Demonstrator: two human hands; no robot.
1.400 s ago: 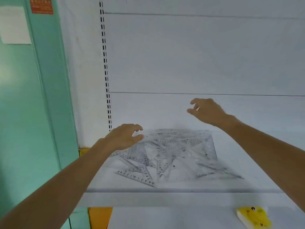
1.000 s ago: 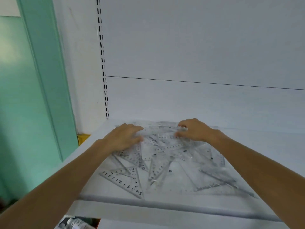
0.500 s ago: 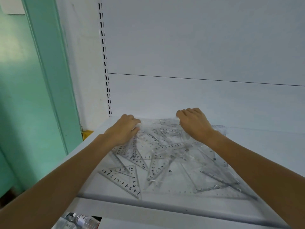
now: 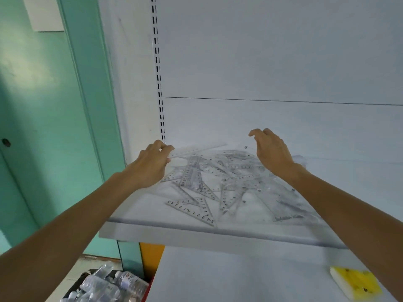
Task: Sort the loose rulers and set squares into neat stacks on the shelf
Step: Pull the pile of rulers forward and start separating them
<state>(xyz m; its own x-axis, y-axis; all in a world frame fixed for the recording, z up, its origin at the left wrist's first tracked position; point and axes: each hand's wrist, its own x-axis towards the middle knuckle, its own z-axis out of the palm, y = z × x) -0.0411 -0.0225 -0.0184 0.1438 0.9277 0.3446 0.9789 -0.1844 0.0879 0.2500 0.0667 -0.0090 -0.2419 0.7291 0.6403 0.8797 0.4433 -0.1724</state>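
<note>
A loose heap of clear plastic rulers and set squares lies on the white shelf. One set square with black numbers sits nearest the front edge. My left hand is at the heap's back left corner, thumb and forefinger pinching the end of a long clear ruler that runs right along the back. My right hand hovers just above the heap's back right, with its fingers loosely curled and nothing plainly in them.
The shelf's white back panel rises close behind the heap, with a slotted upright at the left. A lower shelf holds a yellow block. A box of plastic bottles stands on the floor beside a teal wall.
My right hand has lifted off the heap and its fingers have loosened. My left hand has moved slightly back and left, pinching a ruler's end. The camera has tilted down.
</note>
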